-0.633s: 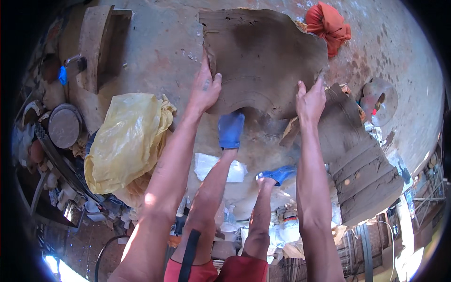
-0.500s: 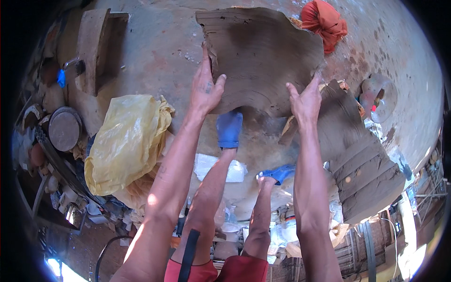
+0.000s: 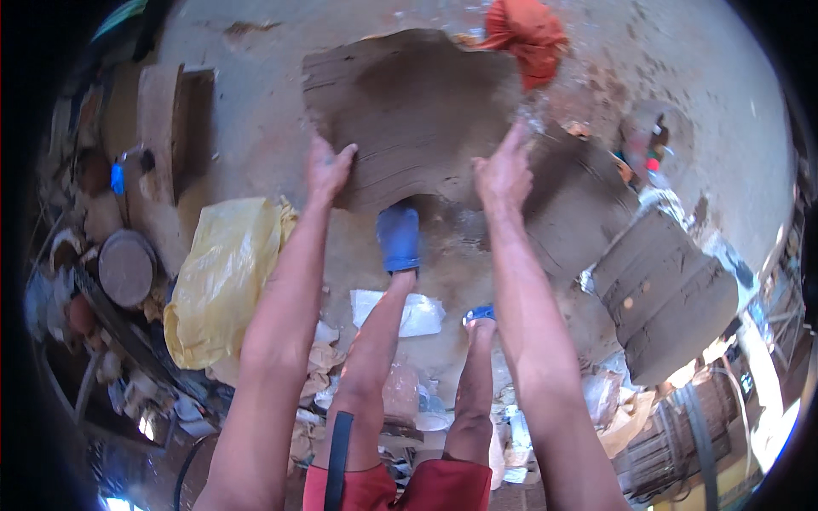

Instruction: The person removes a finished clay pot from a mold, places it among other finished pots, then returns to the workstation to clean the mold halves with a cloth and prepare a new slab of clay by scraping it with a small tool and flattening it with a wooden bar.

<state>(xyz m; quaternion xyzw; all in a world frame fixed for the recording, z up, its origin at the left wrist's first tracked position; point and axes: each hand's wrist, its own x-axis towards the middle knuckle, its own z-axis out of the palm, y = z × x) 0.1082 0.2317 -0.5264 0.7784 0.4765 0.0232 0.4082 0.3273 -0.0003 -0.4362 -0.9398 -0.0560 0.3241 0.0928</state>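
Observation:
A broad slab of wet grey-brown clay hangs in front of me, its surface ridged and its outline uneven. My left hand grips its near left edge, thumb on the upper face and fingers mostly hidden behind. At the near right corner my right hand holds the same slab, its fingers blurred by motion. Just right of that hand, another dark clay piece lies low down. Beyond it toward the lower right sits a thick block of clay with a stepped, grooved top.
Orange-red cloth lies bunched past the slab's far edge. A yellow plastic sheet is heaped to my left, near a wooden trough and a round disc. My feet in blue footwear stand on the floor beside a white sheet.
Both hands and the slab have shifted left in view and a little nearer to me. More of the clay piece and block at right now shows. The whole view has also turned slightly.

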